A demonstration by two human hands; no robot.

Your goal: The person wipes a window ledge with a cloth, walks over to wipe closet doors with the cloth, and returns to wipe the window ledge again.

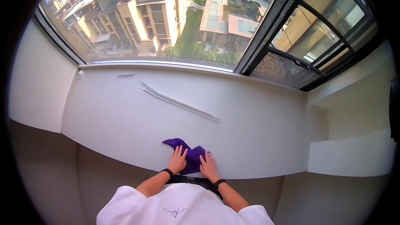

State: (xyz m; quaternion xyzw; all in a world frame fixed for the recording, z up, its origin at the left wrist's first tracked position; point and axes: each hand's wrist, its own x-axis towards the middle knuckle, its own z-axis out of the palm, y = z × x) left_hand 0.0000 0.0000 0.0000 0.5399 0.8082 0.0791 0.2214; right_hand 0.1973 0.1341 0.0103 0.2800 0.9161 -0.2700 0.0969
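A dark purple cloth [193,161] lies on the white window ledge [258,129], close to its front edge. Its outline is uneven, with a pointed corner reaching out to the upper left. My left hand [178,160] rests on the left part of the cloth, fingers stretched out and pointing away from me. On the cloth's right edge lies my right hand [208,166], its fingers also extended and lying flat. Both wrists wear black bands.
Beyond the cloth, a long white perforated strip [179,102] lies diagonally on the ledge. A short white piece [126,74] is near the window frame [162,65]. At the back left corner sits a small round white object [81,74]. Windows border the far side.
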